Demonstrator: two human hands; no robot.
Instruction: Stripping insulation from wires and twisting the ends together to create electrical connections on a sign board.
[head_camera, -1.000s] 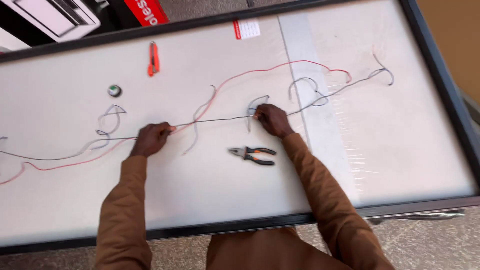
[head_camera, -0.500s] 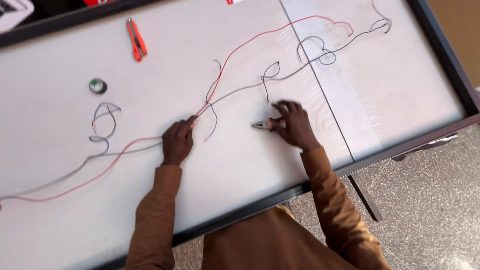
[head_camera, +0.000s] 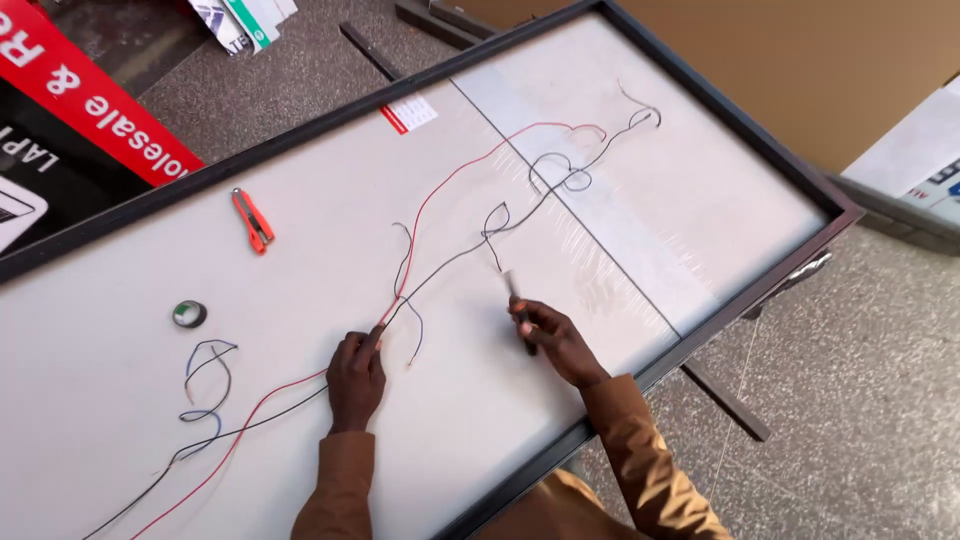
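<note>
1. The left hand (head_camera: 355, 378) lies flat on the white desk (head_camera: 120, 400), fingers pressing down the red wire (head_camera: 450, 180) and black wire (head_camera: 455, 258) where the two run side by side. It pins them rather than closing around them.
2. The right hand (head_camera: 555, 340), to the right of that pinned spot, is clenched around the dark handles of a pair of pliers (head_camera: 515, 305). The nose points up toward the small black loop (head_camera: 495, 218) just beyond it. Whether the pliers' jaws are apart cannot be told.
3. To do this well, in my judgement, keep the pinned spot firm so the wires stay taut and bring the pliers' nose squarely onto one strand only.
4. Left of the pinned spot lie a tangle of short wire offcuts (head_camera: 205, 380) and, farther up, a roll of tape (head_camera: 188, 314) and an orange utility knife (head_camera: 252, 220), all well apart.
5. A loose short strand (head_camera: 415, 335) hangs just beside the pinned spot and could snag the pliers.
</note>
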